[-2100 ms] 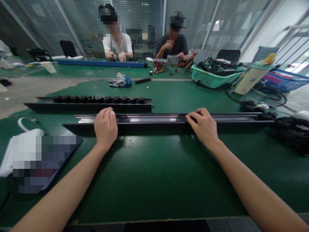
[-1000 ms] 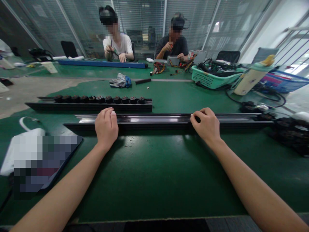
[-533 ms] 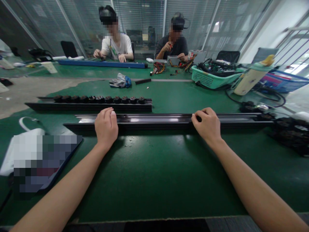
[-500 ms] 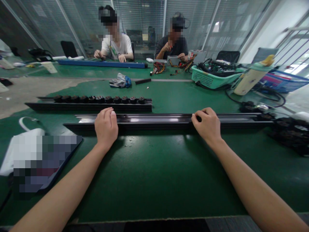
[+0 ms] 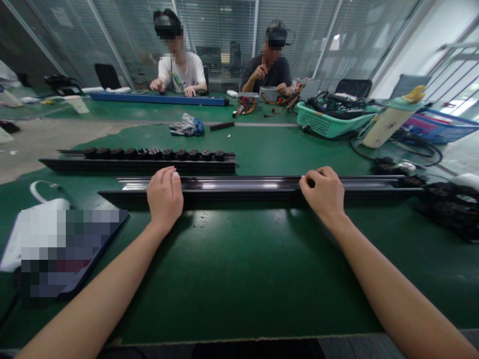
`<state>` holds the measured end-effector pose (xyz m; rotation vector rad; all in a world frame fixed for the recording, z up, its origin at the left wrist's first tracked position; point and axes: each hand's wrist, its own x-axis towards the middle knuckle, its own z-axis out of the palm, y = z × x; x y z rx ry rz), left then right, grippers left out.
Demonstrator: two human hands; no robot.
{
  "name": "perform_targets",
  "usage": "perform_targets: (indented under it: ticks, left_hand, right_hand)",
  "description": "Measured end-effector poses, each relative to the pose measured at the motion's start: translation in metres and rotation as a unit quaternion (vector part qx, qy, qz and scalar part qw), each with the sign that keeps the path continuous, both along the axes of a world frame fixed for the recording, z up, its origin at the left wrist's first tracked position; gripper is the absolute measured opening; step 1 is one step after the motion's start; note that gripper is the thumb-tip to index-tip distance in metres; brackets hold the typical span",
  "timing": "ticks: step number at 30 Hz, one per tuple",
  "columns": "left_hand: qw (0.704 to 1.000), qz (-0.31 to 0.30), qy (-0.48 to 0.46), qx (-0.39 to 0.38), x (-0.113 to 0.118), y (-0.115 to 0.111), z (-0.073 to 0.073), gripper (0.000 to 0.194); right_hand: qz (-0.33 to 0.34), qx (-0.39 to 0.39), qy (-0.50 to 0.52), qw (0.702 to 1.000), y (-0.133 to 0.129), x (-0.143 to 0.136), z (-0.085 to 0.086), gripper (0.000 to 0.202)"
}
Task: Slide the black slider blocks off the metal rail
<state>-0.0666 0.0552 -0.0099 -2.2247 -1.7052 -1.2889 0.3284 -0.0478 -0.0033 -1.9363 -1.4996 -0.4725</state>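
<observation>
A long black metal channel [image 5: 243, 184] lies crosswise on the green table in front of me, its shiny inside facing up. My left hand [image 5: 164, 197] is closed over its left part, fingers curled to the far edge. Toward its right part, my right hand [image 5: 322, 192] is closed on the channel with thumb and index finger bent into a ring; the dark spot inside that ring is not clear. Behind on the left is a second black channel [image 5: 142, 165], carrying a row of black socket-like pieces [image 5: 155, 154]. More dark pieces [image 5: 449, 204] are piled near the right end.
A tablet-like device [image 5: 101, 234] and a white box [image 5: 41, 234] lie at left. Farther back are a glove [image 5: 187, 125], a green basket [image 5: 325, 121] of cables and a cream bottle [image 5: 391, 119]. Two people work across the table, one at a blue strip [image 5: 157, 99].
My right hand has shifted very slightly to the right along the channel. My left hand and the channel look unmoved. The person at the blue strip has moved a hand a little.
</observation>
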Motion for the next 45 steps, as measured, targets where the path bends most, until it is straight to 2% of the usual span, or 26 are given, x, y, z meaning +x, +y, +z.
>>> perform_targets:
  ticks: [30,45]
  left_hand:
    - [1.000,-0.001,-0.001,0.012,-0.001,0.001,-0.001,0.056]
    - [1.000,0.004,0.005,0.000,-0.001,0.000,0.000,0.055]
  right_hand:
    - [-0.041,-0.003,-0.007,0.999,0.000,0.007,0.001,0.034]
    - [-0.089,-0.046,-0.019,0.995,-0.001,0.017,0.005,0.028]
